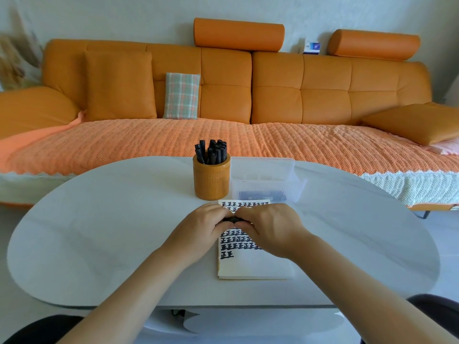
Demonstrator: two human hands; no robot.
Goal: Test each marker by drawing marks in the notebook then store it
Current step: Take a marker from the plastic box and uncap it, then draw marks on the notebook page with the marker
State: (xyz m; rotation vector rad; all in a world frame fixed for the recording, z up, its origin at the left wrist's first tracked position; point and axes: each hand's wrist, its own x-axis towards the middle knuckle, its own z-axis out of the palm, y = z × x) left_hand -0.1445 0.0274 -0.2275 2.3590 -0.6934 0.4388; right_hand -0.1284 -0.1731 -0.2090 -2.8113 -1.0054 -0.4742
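Your left hand (206,227) and right hand (270,227) both curl round the ends of one black marker (232,220). You hold it level just above the upper half of the notebook (255,265), which lies near the middle of the surface (111,219). Only a sliver of the marker shows between your fingers, so I cannot tell whether the cap is going on or coming off.

If the cap pulls free with a jerk, the tip may streak your fingers or the page. If it seats crooked, the marker may dry out once stored. The cup (211,180) of markers (212,151) stands at 11 o'clock from the notebook, and the clear box (265,177) is at 1 o'clock, both just beyond its top edge. A careless forward reach could tip the cup.

The page carries rows of black 正 tally marks. No brand is readable anywhere.
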